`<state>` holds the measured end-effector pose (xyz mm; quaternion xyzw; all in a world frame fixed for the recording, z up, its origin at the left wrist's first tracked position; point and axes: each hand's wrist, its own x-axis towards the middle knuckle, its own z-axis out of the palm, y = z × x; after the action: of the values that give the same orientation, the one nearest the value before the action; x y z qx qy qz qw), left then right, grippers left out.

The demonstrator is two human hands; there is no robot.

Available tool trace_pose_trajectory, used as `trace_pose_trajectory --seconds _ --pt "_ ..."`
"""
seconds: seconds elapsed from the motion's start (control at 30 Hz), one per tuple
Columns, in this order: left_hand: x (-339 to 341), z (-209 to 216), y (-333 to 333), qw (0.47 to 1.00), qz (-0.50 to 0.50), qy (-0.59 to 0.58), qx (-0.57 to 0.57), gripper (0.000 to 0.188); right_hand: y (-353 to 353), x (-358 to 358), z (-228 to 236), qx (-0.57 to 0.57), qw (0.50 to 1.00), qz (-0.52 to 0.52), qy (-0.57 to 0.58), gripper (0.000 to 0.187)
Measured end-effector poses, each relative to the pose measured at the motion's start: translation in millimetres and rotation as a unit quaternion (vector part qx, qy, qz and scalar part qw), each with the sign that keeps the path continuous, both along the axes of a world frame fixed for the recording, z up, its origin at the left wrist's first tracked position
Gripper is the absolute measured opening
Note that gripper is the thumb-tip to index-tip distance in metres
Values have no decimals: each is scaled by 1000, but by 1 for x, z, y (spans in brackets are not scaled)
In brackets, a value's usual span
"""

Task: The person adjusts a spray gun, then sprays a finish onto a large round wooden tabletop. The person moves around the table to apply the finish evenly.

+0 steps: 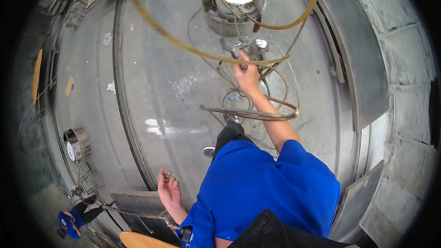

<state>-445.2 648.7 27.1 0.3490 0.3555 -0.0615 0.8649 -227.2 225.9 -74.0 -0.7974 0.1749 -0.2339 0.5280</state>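
My right hand (248, 79) is stretched forward, its fingers closed around a grey metal tool (239, 58) that looks like a spray gun; its front end is blurred. Just beyond it, loops of thin hose and a shiny metal part (261, 43) crowd together above the floor. A thick yellow-brown hose (183, 48) sweeps in a wide arc in front of this hand. Low on the left, my left hand (170, 194) pinches a small brass-coloured ring-shaped fitting (166, 177) between thumb and fingers.
A stained metal drum (229, 27) with a white top stands ahead. Another paint-smeared bucket (81, 146) sits at left. Dark panels (349, 46) lean along the brick wall (409, 59) at right. A groove (120, 78) crosses the grey floor. A person in blue (71, 224) is at lower left.
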Motion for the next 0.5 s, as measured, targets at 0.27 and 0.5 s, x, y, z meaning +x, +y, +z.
trace_pose_trajectory --seconds 0.27,0.5 --pt "-23 -28 -1 997 52 47 38 37 -45 65 -128 -65 979 4 195 53" --pt "-46 -51 21 988 49 123 78 32 -11 23 -216 -252 926 107 260 47"
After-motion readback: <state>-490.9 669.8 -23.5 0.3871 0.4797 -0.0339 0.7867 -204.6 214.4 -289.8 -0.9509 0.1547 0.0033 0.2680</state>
